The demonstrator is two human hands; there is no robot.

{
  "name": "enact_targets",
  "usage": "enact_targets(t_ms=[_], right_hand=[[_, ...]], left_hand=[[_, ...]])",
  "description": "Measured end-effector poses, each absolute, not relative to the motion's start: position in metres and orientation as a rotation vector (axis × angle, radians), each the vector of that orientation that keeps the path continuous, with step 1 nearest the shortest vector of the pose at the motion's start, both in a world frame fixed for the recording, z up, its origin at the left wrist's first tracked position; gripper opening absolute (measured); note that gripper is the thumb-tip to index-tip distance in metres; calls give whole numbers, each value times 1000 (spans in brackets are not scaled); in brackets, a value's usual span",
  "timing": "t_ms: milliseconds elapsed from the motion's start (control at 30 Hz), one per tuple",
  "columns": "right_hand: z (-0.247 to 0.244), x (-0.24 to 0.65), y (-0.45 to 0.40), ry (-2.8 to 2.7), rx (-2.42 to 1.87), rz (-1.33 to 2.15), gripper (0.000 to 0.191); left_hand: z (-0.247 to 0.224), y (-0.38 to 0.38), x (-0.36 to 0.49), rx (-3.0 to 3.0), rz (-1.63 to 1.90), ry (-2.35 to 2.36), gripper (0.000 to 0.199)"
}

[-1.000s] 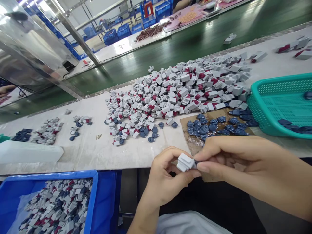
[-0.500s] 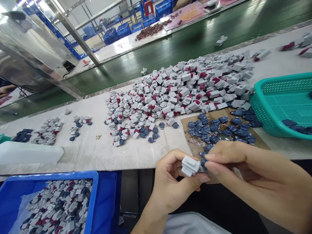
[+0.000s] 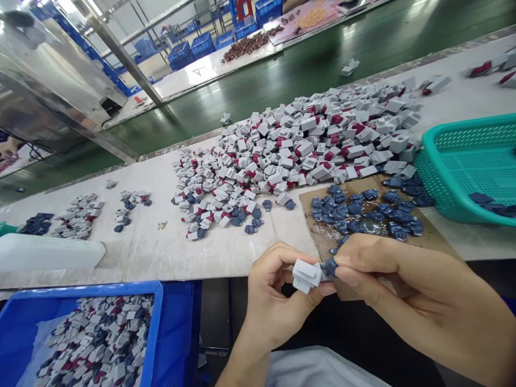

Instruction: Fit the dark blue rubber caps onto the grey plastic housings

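Note:
Between the thumb and fingers of my left hand (image 3: 278, 293) is a light grey blocky plastic part (image 3: 307, 275). My right hand (image 3: 387, 279) pinches a small dark blue plastic piece (image 3: 330, 267) at the grey part's right end. The two pieces touch; how far one sits inside the other I cannot tell. Just beyond my right hand, wet dark blue pieces (image 3: 338, 207) shaped like small fists lie on a brown cardboard sheet (image 3: 437, 242). Farther back spreads a large heap of grey parts (image 3: 282, 148), many with dark red bits.
A teal basket (image 3: 443, 188) with dark blue pieces stands at right. Below the table's left edge is a blue crate (image 3: 159, 317) full of mixed parts. A white bottle (image 3: 52, 252) lies at left. Behind the heap runs a green conveyor belt (image 3: 258, 91) carrying a few parts.
Both hands have shifted slightly left with the parts. More of the dark blue piece shows at the grey part's end. Loose parts on the belt have moved left.

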State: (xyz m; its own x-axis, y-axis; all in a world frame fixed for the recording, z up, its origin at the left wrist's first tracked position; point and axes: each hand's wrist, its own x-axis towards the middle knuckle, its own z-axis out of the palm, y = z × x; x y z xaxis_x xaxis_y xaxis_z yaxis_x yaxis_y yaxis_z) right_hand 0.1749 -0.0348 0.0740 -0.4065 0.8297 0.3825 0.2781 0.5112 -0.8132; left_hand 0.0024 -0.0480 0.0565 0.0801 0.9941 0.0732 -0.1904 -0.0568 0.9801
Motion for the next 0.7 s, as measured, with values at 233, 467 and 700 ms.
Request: enact_targets(t_ms=[233, 467, 700], right_hand=[[77, 179, -28, -2078, -782, 854, 21], [79, 182, -21, -2148, -743, 850, 21], [87, 186, -25, -2168, -789, 599, 15]], left_hand=[[53, -46, -1, 1071, 1225, 915, 30], [65, -40, -11, 1122, 1153, 852, 30], [68, -39, -10, 1179, 1166, 822, 29]])
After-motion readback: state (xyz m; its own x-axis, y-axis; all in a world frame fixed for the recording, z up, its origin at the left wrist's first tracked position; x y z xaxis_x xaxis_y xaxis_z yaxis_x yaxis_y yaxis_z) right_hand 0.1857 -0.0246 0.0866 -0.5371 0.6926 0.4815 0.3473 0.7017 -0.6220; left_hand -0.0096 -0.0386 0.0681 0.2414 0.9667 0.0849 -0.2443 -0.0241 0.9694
